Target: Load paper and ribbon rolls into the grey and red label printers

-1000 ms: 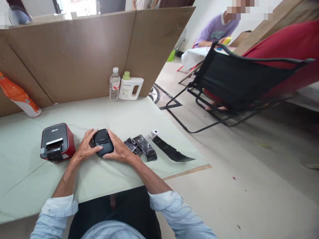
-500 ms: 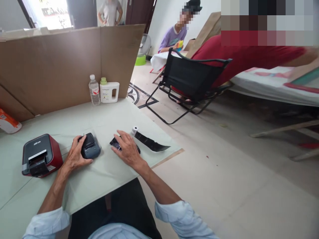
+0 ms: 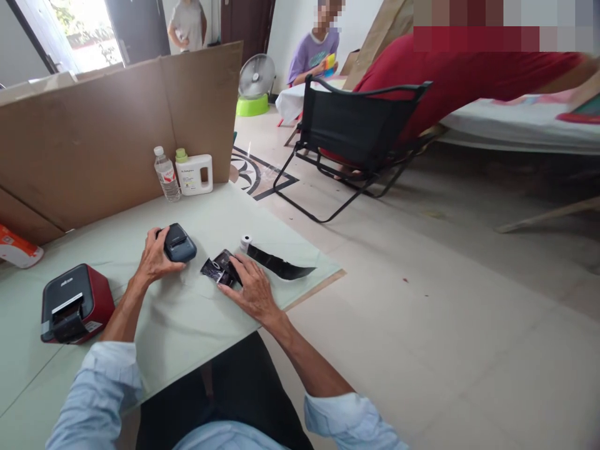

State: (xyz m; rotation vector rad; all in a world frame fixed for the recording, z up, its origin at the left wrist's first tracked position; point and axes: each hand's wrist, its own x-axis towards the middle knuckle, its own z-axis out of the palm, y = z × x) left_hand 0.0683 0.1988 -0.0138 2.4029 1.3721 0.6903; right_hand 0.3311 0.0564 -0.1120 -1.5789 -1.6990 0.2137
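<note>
My left hand (image 3: pixel 156 257) is closed around the left side of a small dark-blue device (image 3: pixel 180 242), which looks like a portable label printer. My right hand (image 3: pixel 253 289) grips the near right side of a flat black device (image 3: pixel 224 265) lying on the table. A glossy black strip hangs out at its left end; the fingers cover part of it. Just beyond that hand stands a small white paper roll (image 3: pixel 245 242), with a curved black strip (image 3: pixel 281 262) trailing from it to the right. A larger black and red printer (image 3: pixel 77 303) stands to the left of my left forearm.
A cardboard panel (image 3: pixel 107 134) walls off the table's far side. Before it stand a water bottle (image 3: pixel 167 178) and a white jug (image 3: pixel 197 175); an orange-white bottle (image 3: pixel 19 248) lies left. Beyond are a folding chair (image 3: pixel 360 119) with a person in red, a fan (image 3: pixel 255 78) and two other people.
My left hand has moved the dark-blue device away from me and slightly right. My right hand has shifted right and nearer, uncovering more of the black device. The view has turned a little.
</note>
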